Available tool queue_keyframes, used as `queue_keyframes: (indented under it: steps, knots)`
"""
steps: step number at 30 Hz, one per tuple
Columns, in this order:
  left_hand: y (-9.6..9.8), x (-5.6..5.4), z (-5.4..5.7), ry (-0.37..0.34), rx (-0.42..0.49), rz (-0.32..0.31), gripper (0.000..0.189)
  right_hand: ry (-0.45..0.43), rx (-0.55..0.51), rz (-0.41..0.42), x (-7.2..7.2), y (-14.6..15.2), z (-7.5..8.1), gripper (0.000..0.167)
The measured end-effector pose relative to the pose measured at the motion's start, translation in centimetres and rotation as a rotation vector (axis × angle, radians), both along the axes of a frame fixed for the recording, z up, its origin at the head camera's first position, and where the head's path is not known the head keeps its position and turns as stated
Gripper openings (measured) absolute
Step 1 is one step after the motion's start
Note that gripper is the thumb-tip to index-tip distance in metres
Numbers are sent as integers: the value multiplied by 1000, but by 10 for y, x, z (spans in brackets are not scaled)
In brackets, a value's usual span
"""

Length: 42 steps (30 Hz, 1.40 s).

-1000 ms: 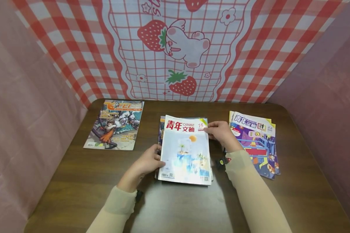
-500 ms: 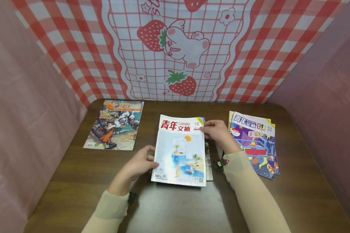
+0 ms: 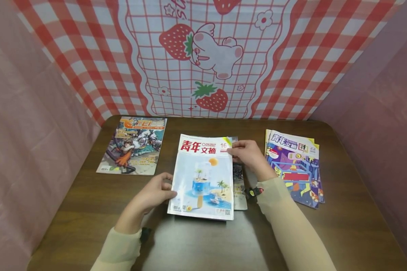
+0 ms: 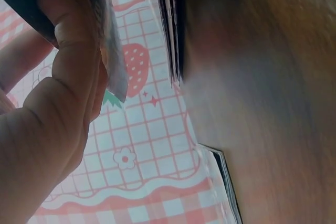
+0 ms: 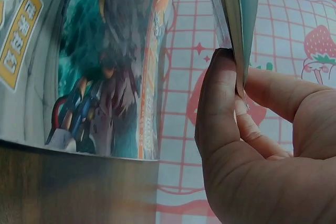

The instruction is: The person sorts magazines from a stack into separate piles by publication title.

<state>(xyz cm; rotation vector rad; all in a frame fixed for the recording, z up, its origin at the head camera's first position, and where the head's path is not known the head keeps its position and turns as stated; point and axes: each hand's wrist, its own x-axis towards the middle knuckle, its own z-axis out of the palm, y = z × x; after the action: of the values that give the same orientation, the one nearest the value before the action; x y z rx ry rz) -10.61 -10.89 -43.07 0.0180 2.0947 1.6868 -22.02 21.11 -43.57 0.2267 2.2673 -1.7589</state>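
A white-covered magazine (image 3: 201, 180) with red lettering and an ice-lolly picture is held between both hands. My left hand (image 3: 153, 195) grips its lower left edge, thumb on the cover; in the left wrist view the fingers (image 4: 68, 61) curl under it. At the upper right edge, my right hand (image 3: 249, 156) pinches it between thumb and fingers, as the right wrist view shows its page edges (image 5: 236, 24). The held magazine is lifted above a second magazine (image 3: 240, 188), which is mostly hidden below and shows a dark illustrated strip at the right.
A comic-style magazine (image 3: 132, 146) lies at the back left of the brown wooden table (image 3: 203, 244). To the right is an overlapping pile of magazines (image 3: 295, 169) with a purple cover on top. Behind hangs a red-checked strawberry cloth (image 3: 207, 56), with pink curtains at both sides.
Both hands have moved left with the white magazine, the left hand also slightly toward the front. More of the magazine beneath now shows on the right. The side magazines have stayed put.
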Motion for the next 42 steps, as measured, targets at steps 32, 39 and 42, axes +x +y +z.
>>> queue_keyframes:
  steps: [32, 39, 42]
  knots:
    - [-46, 27, 6, 25, 25, -21, 46, 37, -50, 140, 13, -40, 11, 35]
    - [-59, 34, 6, 5, 50, -33, 48, 17, -86, 152, 17, -53, 11, 33]
    - [-63, 36, 6, -4, 44, -32, 48, 1, -88, 158, 18, -58, 12, 38]
